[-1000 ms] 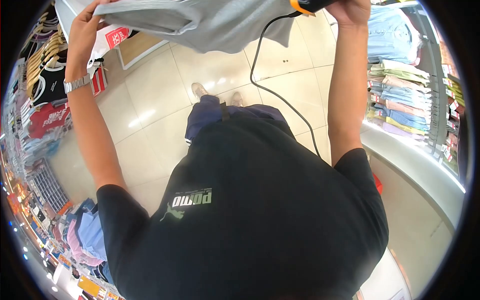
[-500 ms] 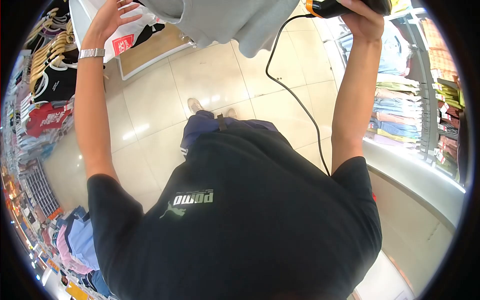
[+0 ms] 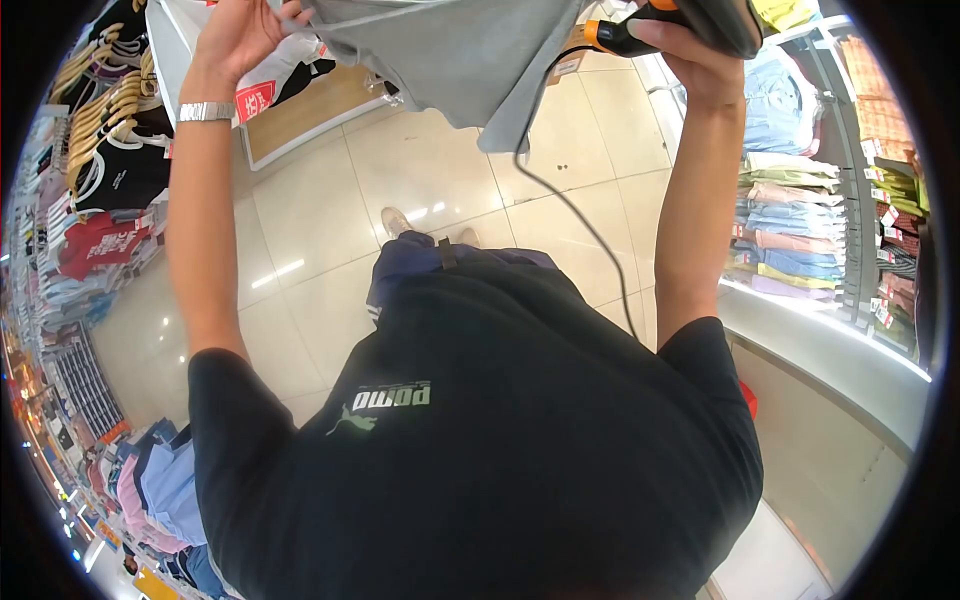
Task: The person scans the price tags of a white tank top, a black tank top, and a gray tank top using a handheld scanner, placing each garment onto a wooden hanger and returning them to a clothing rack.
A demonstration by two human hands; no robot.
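Note:
At the top of the head view hangs a grey garment (image 3: 430, 65), its cloth stretched sideways and its upper part cut off by the frame. My left hand (image 3: 243, 38), with a metal watch band (image 3: 206, 111) at the wrist, is closed on the garment's left edge. A black-and-orange handheld garment steamer (image 3: 715, 22) is gripped in my right hand (image 3: 700, 68), close to the garment's right side. From the steamer a dark cord (image 3: 585, 225) runs down past the cloth to my right upper arm.
Behind the garment stands a low table (image 3: 310, 118) with a white and red bag (image 3: 257, 100). Clothes on wooden hangers (image 3: 105, 105) line the left. Folded shirts (image 3: 790, 225) fill a lit shelf on the right. Tiled floor (image 3: 430, 170) lies below.
My left hand has gone from spread fingers to gripping the garment's edge, and the cloth is now pulled taut to the left. The steamer has shifted slightly left and down.

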